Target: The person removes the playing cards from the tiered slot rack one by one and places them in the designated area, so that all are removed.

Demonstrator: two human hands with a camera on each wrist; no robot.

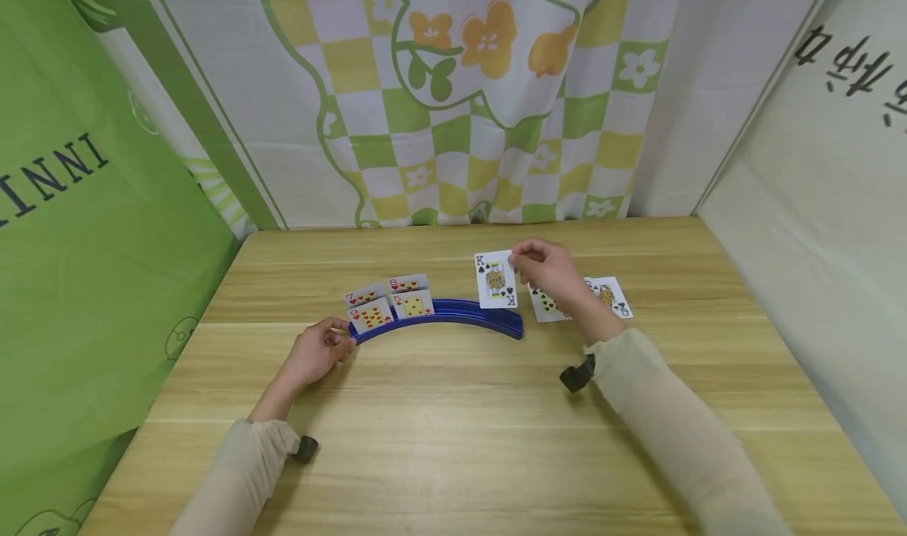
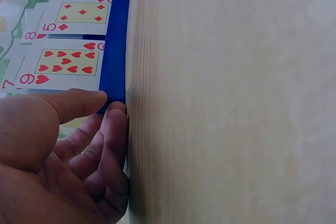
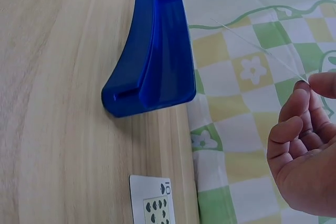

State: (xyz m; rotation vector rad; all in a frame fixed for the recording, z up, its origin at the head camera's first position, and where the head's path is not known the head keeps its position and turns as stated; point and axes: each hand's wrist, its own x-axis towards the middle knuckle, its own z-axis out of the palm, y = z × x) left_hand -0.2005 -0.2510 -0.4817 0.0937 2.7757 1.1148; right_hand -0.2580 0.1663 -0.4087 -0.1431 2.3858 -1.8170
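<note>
A curved blue card holder (image 1: 453,310) lies on the table. At its left end stand several playing cards: the nine of hearts (image 2: 66,65) and five of diamonds (image 2: 81,14) in front, a seven (image 1: 364,295) and an eight (image 1: 408,282) behind. My left hand (image 1: 316,353) pinches that end between thumb and forefinger, beside the nine. Above the holder's right part, my right hand (image 1: 553,272) holds the king of spades (image 1: 494,280) by its upper right edge, face toward me. The right wrist view has this card edge-on, a thin line from the fingertips.
To the right of the holder, loose cards lie face up, among them a ten of spades (image 3: 155,203) and a face card (image 1: 611,296); my right forearm partly covers them. Patterned cloth (image 1: 482,158) hangs behind the wooden table (image 1: 439,441), with a green cloth (image 1: 85,284) at left.
</note>
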